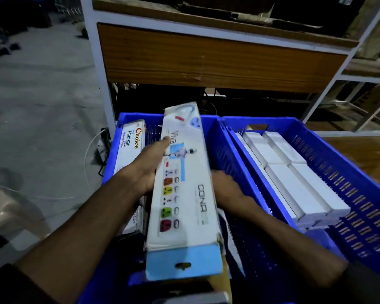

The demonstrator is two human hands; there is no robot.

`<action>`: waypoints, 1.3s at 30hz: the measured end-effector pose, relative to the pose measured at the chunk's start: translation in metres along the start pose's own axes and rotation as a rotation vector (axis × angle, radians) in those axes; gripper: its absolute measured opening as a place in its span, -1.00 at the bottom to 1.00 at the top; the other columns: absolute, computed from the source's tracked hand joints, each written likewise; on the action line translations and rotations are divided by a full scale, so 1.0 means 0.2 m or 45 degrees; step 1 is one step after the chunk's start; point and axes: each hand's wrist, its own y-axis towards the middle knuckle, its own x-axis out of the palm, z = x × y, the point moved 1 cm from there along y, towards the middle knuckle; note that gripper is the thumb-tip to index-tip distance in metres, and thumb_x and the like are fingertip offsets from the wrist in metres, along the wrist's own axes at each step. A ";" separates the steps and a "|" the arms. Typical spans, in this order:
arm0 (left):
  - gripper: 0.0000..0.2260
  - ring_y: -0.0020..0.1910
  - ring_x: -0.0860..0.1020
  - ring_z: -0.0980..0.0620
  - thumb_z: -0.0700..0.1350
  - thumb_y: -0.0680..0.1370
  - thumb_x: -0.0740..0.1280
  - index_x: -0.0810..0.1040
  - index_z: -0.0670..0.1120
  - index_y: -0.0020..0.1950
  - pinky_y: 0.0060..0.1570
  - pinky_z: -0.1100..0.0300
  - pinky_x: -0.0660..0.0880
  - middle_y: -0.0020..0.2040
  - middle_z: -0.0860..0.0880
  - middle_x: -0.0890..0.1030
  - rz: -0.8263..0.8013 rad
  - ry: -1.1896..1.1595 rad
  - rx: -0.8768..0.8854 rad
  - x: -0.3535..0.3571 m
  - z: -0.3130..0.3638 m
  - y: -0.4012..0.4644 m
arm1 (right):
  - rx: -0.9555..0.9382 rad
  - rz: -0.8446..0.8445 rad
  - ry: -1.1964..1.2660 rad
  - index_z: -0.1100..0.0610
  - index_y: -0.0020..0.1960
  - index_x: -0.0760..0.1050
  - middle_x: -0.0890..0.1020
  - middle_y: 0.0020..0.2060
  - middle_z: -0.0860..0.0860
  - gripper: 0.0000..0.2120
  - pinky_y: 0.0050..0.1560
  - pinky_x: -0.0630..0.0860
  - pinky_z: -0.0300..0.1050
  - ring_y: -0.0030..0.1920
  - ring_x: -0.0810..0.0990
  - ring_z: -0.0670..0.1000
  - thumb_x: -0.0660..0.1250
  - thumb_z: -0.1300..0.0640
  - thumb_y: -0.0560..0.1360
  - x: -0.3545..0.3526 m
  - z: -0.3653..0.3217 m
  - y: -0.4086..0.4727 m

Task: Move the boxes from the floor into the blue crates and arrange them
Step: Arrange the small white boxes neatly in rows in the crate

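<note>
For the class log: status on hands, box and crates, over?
Left hand, right hand gripping long box. Over left crate. Choice box inside. Nothing blocking.

The scene was dim and bluish, darkest toward 12 and 6 o'clock. Wide-angle distortion bent the edges, and motion blur softened the centre.

Long box (182,194): white, light-blue end flap, printed sockets in orange, yellow, green and maroon. Crates: left crate (224,145) and right crate (349,172) both blue, slotted walls. Boxes at 3 o'clock (294,178): plain white. Box at 10 o'clock (130,148): white, red and yellow lettering. Shelf panel (206,58): brown wood grain, white frame. Floor (42,95): grey.
</note>
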 end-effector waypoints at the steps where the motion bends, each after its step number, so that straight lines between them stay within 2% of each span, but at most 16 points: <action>1: -0.70 -0.16 0.68 -0.16 0.08 0.67 0.23 0.58 -0.12 0.00 0.10 -0.19 0.59 -0.14 -0.19 0.71 0.005 0.037 0.010 0.02 -0.01 -0.01 | -0.002 0.110 0.102 0.16 0.13 0.44 0.60 0.14 0.20 -0.80 0.06 0.51 0.04 0.12 0.58 0.28 0.21 0.07 0.59 -0.05 0.00 0.01; 3: -0.70 -0.19 0.68 -0.16 0.06 0.68 0.21 0.57 -0.15 0.07 -0.06 -0.12 0.63 -0.12 -0.22 0.71 0.021 0.079 -0.009 0.03 -0.01 -0.02 | 0.067 0.313 0.379 0.16 0.17 0.49 0.65 0.07 0.15 -0.77 -0.13 0.50 -0.13 0.00 0.62 0.16 0.18 0.15 0.57 -0.13 0.01 -0.01; 5: -0.70 -0.18 0.70 -0.17 0.02 0.70 0.19 0.55 -0.19 0.17 -0.14 -0.09 0.64 -0.09 -0.24 0.72 0.006 0.118 -0.037 0.04 -0.01 -0.01 | 0.073 0.343 0.617 0.18 0.16 0.50 0.66 0.01 0.12 -0.78 -0.15 0.54 -0.12 -0.05 0.63 0.09 0.13 0.16 0.62 -0.14 0.00 -0.03; 7: -0.71 -0.12 0.70 -0.20 -0.02 0.71 0.17 0.53 -0.21 0.21 -0.05 -0.13 0.62 -0.06 -0.25 0.71 0.006 0.157 -0.047 0.06 -0.02 -0.02 | -0.003 0.316 0.751 0.13 0.23 0.45 0.65 0.06 0.06 -0.68 0.07 0.57 0.08 0.03 0.64 0.07 0.11 -0.08 0.68 -0.12 -0.02 -0.03; 10: -0.72 0.01 0.69 -0.23 -0.13 0.71 0.16 0.51 -0.23 0.33 0.08 -0.18 0.59 0.05 -0.26 0.70 -0.052 0.133 -0.041 0.09 -0.04 -0.03 | -0.146 0.095 0.994 -0.09 0.31 0.36 0.59 0.22 -0.07 -0.44 0.24 0.53 0.17 0.16 0.63 -0.03 0.13 -0.45 0.51 -0.11 -0.06 -0.02; 12: -0.71 -0.06 0.71 -0.15 -0.12 0.71 0.15 0.54 -0.22 0.31 -0.01 -0.11 0.64 0.01 -0.20 0.72 -0.097 0.103 -0.028 0.09 -0.03 -0.04 | -0.252 0.074 0.890 -0.23 0.36 0.27 0.49 0.35 -0.03 -0.36 0.30 0.49 0.21 0.31 0.53 0.04 0.23 -0.52 0.40 -0.10 -0.10 -0.04; 15: -0.54 0.12 0.68 -0.11 0.17 0.70 0.07 0.57 -0.09 0.31 0.12 -0.08 0.60 0.16 -0.14 0.69 -0.214 0.075 -0.064 0.08 -0.03 -0.04 | -0.231 0.057 0.332 -0.13 0.58 -0.07 0.00 0.60 0.12 0.04 0.48 0.22 0.28 0.58 0.00 0.24 0.28 -0.55 0.30 -0.09 -0.10 -0.08; 16: -0.48 0.15 0.66 -0.11 0.26 0.67 0.05 0.57 -0.08 0.32 0.08 -0.05 0.61 0.19 -0.14 0.68 -0.249 0.107 -0.086 0.08 -0.03 -0.04 | -0.207 0.064 0.218 -0.06 0.57 -0.06 -0.09 0.60 0.15 0.02 0.47 0.24 0.27 0.57 -0.03 0.30 0.30 -0.49 0.33 -0.08 -0.08 -0.07; 19: -0.46 0.11 0.64 -0.13 0.31 0.63 0.11 0.58 -0.10 0.23 -0.01 0.01 0.58 0.17 -0.16 0.68 -0.309 0.274 -0.167 0.08 -0.04 -0.04 | -0.116 0.156 -0.030 0.11 0.44 0.16 -0.14 0.58 0.24 -0.27 0.22 0.48 0.22 0.42 0.28 0.41 0.27 -0.28 0.44 -0.09 -0.08 -0.09; 23: -0.59 0.27 0.55 -0.33 0.23 0.64 0.17 0.57 -0.07 0.13 0.30 -0.36 0.37 0.26 -0.20 0.62 -0.375 0.433 -0.303 0.09 -0.06 -0.05 | -0.036 0.117 -0.286 0.20 0.42 0.24 -0.05 0.57 0.30 -0.31 0.25 0.40 0.25 0.47 0.14 0.39 0.15 -0.32 0.54 -0.03 -0.10 -0.11; 25: -0.50 0.38 0.43 -0.39 0.28 0.62 0.18 0.47 -0.08 0.34 0.30 -0.50 0.26 0.48 -0.22 0.42 -0.382 0.431 -0.366 0.08 -0.06 -0.04 | -0.043 0.052 -0.322 0.20 0.48 0.17 -0.05 0.57 0.32 -0.18 0.32 0.35 0.30 0.49 0.09 0.41 0.06 -0.42 0.51 0.04 -0.12 -0.12; 27: -0.24 0.46 0.29 -0.44 0.37 0.55 0.22 0.18 -0.06 0.58 0.28 -0.56 0.20 0.60 -0.21 0.19 -0.385 0.414 -0.398 0.07 -0.07 -0.03 | -0.055 0.003 -0.378 0.22 0.52 0.09 -0.08 0.56 0.34 -0.11 0.38 0.27 0.37 0.52 -0.01 0.42 0.02 -0.45 0.47 0.09 -0.13 -0.11; 30: -0.16 0.48 0.25 -0.46 0.40 0.54 0.18 -0.02 -0.03 0.64 0.29 -0.58 0.16 0.62 -0.23 0.09 -0.373 0.415 -0.382 0.06 -0.07 -0.02 | -0.048 0.053 -0.407 0.19 0.44 0.21 0.07 0.53 0.27 -0.24 0.26 0.39 0.37 0.48 0.09 0.36 0.15 -0.36 0.49 0.05 -0.13 -0.10; 33: -0.19 0.47 0.30 -0.41 0.37 0.57 0.16 -0.01 -0.04 0.64 0.28 -0.61 0.13 0.62 -0.22 0.11 -0.322 0.493 -0.377 0.07 -0.06 -0.02 | -0.081 0.151 -0.496 0.14 0.32 0.34 0.33 0.34 0.15 -0.41 0.13 0.44 0.30 0.39 0.25 0.29 0.24 -0.27 0.50 0.01 -0.13 -0.10; 36: -0.27 0.46 0.33 -0.40 0.32 0.61 0.16 0.04 -0.05 0.64 0.27 -0.60 0.14 0.60 -0.22 0.17 -0.261 0.590 -0.371 0.08 -0.06 -0.03 | -0.133 0.173 -0.708 0.20 0.33 0.33 0.37 0.34 0.17 -0.43 0.26 0.29 0.34 0.42 0.25 0.30 0.25 -0.19 0.52 0.04 -0.13 -0.11; 39: -0.32 0.43 0.38 -0.39 0.27 0.61 0.21 0.15 -0.07 0.61 0.24 -0.56 0.24 0.58 -0.23 0.23 -0.228 0.630 -0.317 0.09 -0.06 -0.03 | -0.192 0.240 -0.797 0.24 0.28 0.36 0.43 0.28 0.20 -0.53 0.13 0.37 0.18 0.30 0.35 0.30 0.23 -0.09 0.54 0.05 -0.14 -0.12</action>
